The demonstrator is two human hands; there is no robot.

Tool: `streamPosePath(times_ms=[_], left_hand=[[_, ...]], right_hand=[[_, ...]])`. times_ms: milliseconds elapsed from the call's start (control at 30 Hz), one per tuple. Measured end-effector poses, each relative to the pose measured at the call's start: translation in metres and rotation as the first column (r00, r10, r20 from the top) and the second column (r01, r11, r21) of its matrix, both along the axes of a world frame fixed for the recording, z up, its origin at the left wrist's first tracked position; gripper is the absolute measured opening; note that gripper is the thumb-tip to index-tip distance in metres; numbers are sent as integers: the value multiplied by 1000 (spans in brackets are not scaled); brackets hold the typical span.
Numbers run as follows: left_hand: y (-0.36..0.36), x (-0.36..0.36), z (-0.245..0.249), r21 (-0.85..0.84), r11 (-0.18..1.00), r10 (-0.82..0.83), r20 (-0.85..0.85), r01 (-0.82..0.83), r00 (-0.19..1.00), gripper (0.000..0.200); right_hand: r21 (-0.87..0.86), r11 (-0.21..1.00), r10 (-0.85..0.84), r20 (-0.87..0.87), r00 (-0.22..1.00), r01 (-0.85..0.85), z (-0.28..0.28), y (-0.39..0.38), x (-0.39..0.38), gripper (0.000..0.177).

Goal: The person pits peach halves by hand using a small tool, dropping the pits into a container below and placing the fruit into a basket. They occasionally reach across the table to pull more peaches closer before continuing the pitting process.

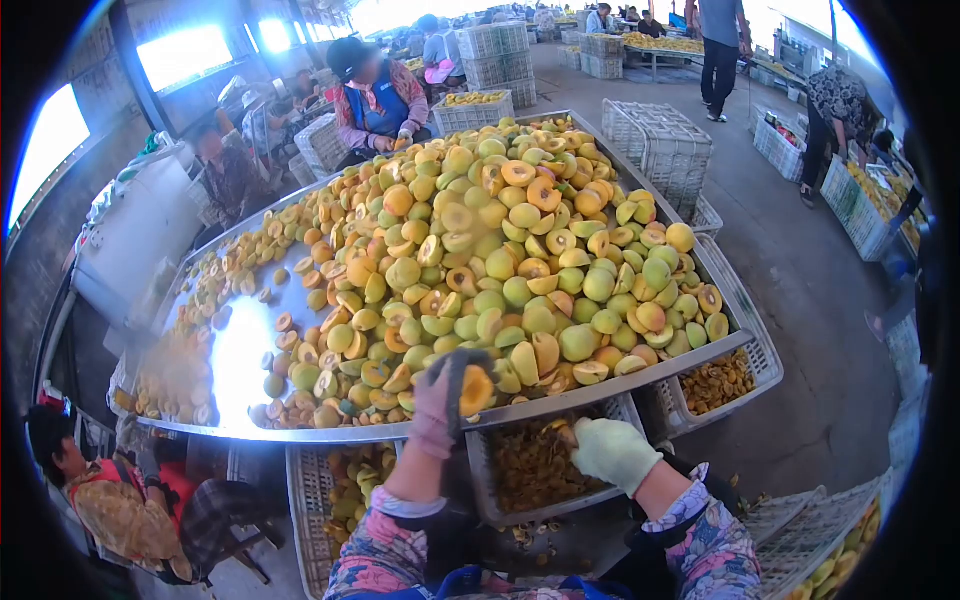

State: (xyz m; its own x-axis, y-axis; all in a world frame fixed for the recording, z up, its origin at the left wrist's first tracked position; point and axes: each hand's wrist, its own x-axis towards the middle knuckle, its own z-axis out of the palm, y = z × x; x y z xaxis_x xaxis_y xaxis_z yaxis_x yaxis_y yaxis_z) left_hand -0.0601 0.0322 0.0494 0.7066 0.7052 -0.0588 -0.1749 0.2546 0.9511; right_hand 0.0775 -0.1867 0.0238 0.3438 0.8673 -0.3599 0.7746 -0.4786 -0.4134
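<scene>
My left hand (440, 400), in a pinkish glove with dark fingers, grips a peach half (476, 390) just above the table's near edge. Its orange cut face is turned to the right. My right hand (612, 455), in a pale yellow-green glove, is closed over the right side of a crate (480, 470) under the edge. Something small and orange-brown shows at its fingertips; I cannot make out what it is. Brown pits or scraps (535, 465) fill that crate. Beyond my hands, a heap of whole and halved peaches (480, 260) covers much of the metal table (640, 378).
Another crate of brown scraps (715, 385) stands at the right corner, and one with peach pieces (305, 500) at left. A person (375, 100) works across the table; another person (130, 490) sits at lower left. Stacked crates (660, 150) stand behind the right side.
</scene>
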Motion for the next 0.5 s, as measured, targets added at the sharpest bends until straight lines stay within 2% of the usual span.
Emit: streamPosePath(times_ms=[33,100,167,200,233,300,333,367,400,467,500], left_hand=[[7,-13,5,143,989,32,-61,-23,998,38],[31,-50,0,332,942,136,-272,-40,953,28],[53,-98,-13,581,811,230,-425,70,876,29],[49,-116,-2,671,713,369,-606,203,705,31],[40,-133,12,703,614,522,-702,358,485,33],[30,-158,12,672,591,605,-736,446,305,39],[27,-165,17,623,599,584,-770,504,257,41],[26,-166,23,561,606,560,-805,564,197,42],[29,-158,28,579,586,575,-790,567,213,42],[23,-146,32,705,380,719,-632,599,289,44],[24,-131,34,753,341,702,-602,563,380,44]], right_hand=[[13,998,-68,61,996,68,-8,1,4,31],[39,990,-141,124,982,138,-5,-3,7,27],[-36,977,-200,198,960,211,11,-10,10,27],[7,987,-160,246,956,163,17,-20,9,22],[17,986,-164,247,955,165,26,-28,5,22],[281,941,-254,225,941,187,45,-38,5,19],[389,915,-227,274,935,109,43,-42,8,18],[384,914,-241,261,935,129,47,-41,8,17],[376,915,-263,273,925,149,44,-37,7,17],[358,917,-285,276,918,177,26,-29,6,17],[316,928,-277,234,932,197,14,-26,5,18]])
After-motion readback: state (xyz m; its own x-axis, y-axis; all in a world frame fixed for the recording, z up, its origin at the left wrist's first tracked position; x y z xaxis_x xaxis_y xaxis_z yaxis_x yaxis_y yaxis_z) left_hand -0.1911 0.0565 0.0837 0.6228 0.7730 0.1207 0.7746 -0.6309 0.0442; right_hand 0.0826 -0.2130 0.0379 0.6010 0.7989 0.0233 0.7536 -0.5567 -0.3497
